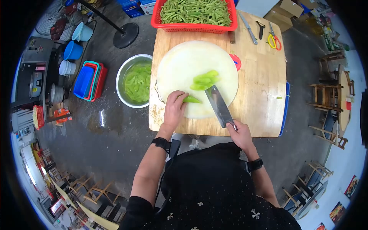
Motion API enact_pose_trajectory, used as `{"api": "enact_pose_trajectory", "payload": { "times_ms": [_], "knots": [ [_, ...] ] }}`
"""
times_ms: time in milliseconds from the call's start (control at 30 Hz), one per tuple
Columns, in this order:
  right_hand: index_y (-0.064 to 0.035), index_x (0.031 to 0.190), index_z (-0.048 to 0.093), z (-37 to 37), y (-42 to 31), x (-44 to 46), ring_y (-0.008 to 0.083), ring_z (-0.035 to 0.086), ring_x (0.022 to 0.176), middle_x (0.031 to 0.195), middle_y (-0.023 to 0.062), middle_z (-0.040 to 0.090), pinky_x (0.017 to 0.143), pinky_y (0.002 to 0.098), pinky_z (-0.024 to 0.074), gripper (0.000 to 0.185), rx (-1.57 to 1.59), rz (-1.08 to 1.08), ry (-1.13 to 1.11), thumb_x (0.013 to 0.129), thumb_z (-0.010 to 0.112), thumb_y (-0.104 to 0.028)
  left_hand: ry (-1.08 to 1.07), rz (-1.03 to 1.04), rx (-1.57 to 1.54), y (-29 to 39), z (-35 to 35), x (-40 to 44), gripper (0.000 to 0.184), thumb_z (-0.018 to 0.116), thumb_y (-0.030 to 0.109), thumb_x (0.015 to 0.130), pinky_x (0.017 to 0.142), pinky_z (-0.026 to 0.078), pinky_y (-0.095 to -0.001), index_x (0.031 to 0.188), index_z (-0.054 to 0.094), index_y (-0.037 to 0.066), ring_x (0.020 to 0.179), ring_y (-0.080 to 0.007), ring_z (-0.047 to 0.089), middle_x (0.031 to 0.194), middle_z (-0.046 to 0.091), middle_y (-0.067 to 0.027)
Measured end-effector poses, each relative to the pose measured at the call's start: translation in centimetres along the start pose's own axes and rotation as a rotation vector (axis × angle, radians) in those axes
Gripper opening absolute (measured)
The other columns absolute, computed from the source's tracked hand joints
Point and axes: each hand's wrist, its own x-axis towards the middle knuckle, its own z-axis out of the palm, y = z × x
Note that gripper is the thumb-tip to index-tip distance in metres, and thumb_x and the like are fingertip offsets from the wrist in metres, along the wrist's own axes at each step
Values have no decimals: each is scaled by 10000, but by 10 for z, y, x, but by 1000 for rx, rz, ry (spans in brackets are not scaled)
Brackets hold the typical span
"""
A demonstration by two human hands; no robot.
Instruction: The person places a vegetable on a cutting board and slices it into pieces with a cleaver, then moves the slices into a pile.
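My right hand (pixel 240 135) is wrapped round the handle of a cleaver (pixel 218 104). The broad blade points up and left over a round white cutting board (pixel 184 63). With my left hand (pixel 175 109) I press a pointed bright green vegetable piece (pixel 192 99) onto the board's lower part, its tip toward the blade. Whether it is a pepper or a cut stem I cannot tell. Above the blade's end lies a small pile of light green cut pieces (pixel 205 79). My left fingertips partly hide the vegetable piece.
A red basket (pixel 195 27) of green pods stands at the far edge of the wooden table (pixel 262 84). A knife (pixel 248 28), a black peeler (pixel 261 30) and colourful scissors (pixel 274 39) lie at the far right. Left of the table stands a metal basin (pixel 120 86) of green pieces in water.
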Motion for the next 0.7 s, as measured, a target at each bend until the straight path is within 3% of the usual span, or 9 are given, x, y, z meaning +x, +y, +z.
{"api": "enact_pose_trajectory", "payload": {
  "times_ms": [100,167,267,500,700],
  "knots": [
    [11,965,708,-8,-11,10,321,616,573,685,197,637,571,433,468,287,-22,-51,-44,1039,701,-266,73,-48,36,5,6,-6,391,809,-42,821,1113,516,-469,1194,753,60,1285,-391,619,1269,717,-146],
    [-15,959,708,-10,-14,19,390,658,632,708,200,656,588,472,492,255,-143,-201,-51,1037,687,-257,67,-43,59,8,7,-8,362,823,-18,831,1115,519,-463,1179,763,65,1307,-385,615,1278,727,-142],
    [-37,944,706,-11,-21,32,417,673,678,720,196,663,601,498,506,232,-221,-294,-64,1031,677,-250,84,-3,130,11,5,-8,299,849,29,845,1085,531,-452,1135,786,70,1298,-367,622,1280,734,-129],
    [-53,932,707,-7,-46,52,397,673,652,719,179,670,590,489,511,212,-314,-311,-107,1030,671,-238,240,-130,86,11,25,-14,189,865,56,872,940,545,-423,1052,807,69,1121,-314,647,1216,711,-112],
    [-78,979,710,1,-50,64,359,669,617,729,129,689,567,472,511,162,-387,-548,38,1030,667,-226,312,-132,-43,1,36,-15,199,877,30,845,971,543,-440,1031,809,50,1142,-335,656,1196,699,-116]
  ]
}}
